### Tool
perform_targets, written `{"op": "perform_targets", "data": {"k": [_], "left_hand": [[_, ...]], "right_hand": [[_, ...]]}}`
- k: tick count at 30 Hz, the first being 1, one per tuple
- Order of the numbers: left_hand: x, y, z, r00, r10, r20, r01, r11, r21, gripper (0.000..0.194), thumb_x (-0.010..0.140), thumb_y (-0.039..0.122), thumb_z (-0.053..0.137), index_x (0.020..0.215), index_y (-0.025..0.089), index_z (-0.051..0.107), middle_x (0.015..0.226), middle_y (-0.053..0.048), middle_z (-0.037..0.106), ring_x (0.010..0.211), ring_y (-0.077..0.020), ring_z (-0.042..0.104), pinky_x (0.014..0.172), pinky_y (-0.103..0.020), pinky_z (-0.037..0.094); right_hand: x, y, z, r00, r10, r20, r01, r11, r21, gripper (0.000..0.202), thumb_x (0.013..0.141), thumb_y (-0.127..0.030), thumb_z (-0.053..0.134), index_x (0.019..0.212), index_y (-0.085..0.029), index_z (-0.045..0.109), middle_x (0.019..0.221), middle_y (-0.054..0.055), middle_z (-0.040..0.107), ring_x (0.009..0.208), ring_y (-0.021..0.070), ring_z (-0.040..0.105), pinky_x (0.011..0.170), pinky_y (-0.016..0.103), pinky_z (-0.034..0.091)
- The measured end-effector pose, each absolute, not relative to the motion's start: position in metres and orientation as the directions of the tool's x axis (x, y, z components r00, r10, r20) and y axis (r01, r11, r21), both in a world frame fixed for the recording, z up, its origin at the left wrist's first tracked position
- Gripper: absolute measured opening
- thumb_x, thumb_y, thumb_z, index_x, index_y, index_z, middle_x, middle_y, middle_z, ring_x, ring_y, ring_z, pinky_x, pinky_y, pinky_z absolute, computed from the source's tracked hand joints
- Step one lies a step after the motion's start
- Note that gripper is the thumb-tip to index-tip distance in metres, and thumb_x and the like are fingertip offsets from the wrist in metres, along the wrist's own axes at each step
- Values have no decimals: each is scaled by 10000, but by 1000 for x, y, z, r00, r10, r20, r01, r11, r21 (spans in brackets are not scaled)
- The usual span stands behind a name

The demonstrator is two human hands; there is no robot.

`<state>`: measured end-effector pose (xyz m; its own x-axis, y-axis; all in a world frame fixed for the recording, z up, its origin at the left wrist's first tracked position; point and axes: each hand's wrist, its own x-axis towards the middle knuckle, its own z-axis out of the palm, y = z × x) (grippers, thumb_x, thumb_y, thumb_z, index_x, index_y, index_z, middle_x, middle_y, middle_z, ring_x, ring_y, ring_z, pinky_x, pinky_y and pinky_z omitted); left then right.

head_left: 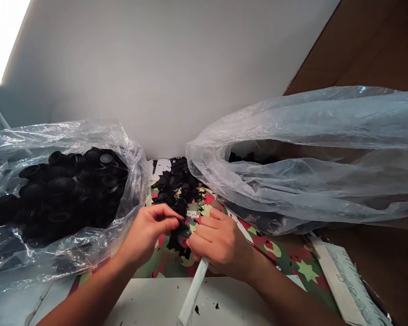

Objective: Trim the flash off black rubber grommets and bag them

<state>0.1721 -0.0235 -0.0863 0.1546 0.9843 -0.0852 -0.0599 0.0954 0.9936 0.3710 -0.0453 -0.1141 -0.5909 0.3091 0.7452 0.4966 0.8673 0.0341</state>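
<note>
My left hand pinches a small black rubber-like part between thumb and fingers, over the middle of the table. Wrapped round a white stick-like handle is my right hand, its fingers against the right side of the same black part. The handle points down toward me; its working end is hidden in the fist. Just beyond the hands lies a pile of black scraps and pieces. To the left, an open clear plastic bag holds many black ribbed, cup-shaped parts.
A large clear bag with dark contents lies at right, before brown cardboard. A camouflage-patterned sheet covers the table, with a white surface nearer me. A lamp glows upper left. Cardboard strips stand lower right.
</note>
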Motion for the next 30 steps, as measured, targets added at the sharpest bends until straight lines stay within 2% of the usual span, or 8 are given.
{"op": "perform_targets", "data": {"k": [3,6,9,12,16,20,23,30], "left_hand": [[165,-19,-83,-45,997,-62,-220,51,974,226,531,276,907,649,161,753,611,-14,725,512,-115,592,482,-192,463],[163,-20,-84,7,999,-43,-164,44,985,227,511,226,905,685,150,782,619,-21,724,522,-120,600,472,-191,465],[169,-25,-88,75,997,-38,-81,44,996,223,523,170,866,738,160,809,648,-19,733,583,-138,631,538,-212,509],[175,-28,-92,80,996,-42,-21,44,999,195,546,170,828,741,172,816,633,-13,727,580,-137,613,539,-218,504],[177,-30,-94,80,997,-4,64,-1,998,146,583,181,803,728,181,818,676,-23,749,627,-151,631,581,-226,513],[179,-33,-96,76,996,56,156,-67,986,90,629,193,779,712,193,813,658,-13,735,613,-152,625,567,-225,495],[182,-35,-96,94,990,102,213,-120,970,78,653,189,755,704,205,812,638,-5,730,600,-152,626,566,-226,488],[186,-37,-93,132,984,118,275,-150,950,108,667,169,724,709,220,809,657,3,756,625,-159,656,621,-232,510]], "right_hand": [[373,-42,-122,-572,372,731,483,873,-66,386,952,-81,440,593,-201,519,499,-37,419,534,145,337,599,316,235],[380,-32,-133,-581,604,546,536,789,-302,322,909,-86,523,611,-198,572,534,-46,488,523,120,400,592,285,289],[389,-24,-135,-572,738,358,568,672,-475,222,934,-156,607,740,-205,703,742,-15,628,611,111,549,597,248,375],[391,-23,-130,-514,758,403,468,641,-608,165,963,-219,611,924,-233,771,964,34,689,737,135,652,674,258,481],[381,-29,-120,-260,780,569,322,625,-711,143,955,-206,618,940,-219,759,828,33,709,724,159,660,656,276,522],[371,-39,-115,-165,730,663,322,676,-663,120,937,-182,644,965,-220,755,790,22,714,687,151,656,624,265,530],[369,-42,-117,-228,654,721,400,738,-543,165,965,-154,594,1015,-205,742,828,37,732,714,147,681,646,258,541],[368,-42,-123,-355,532,768,570,775,-274,190,994,-127,532,891,-162,688,726,35,694,622,139,611,587,266,438]]}}
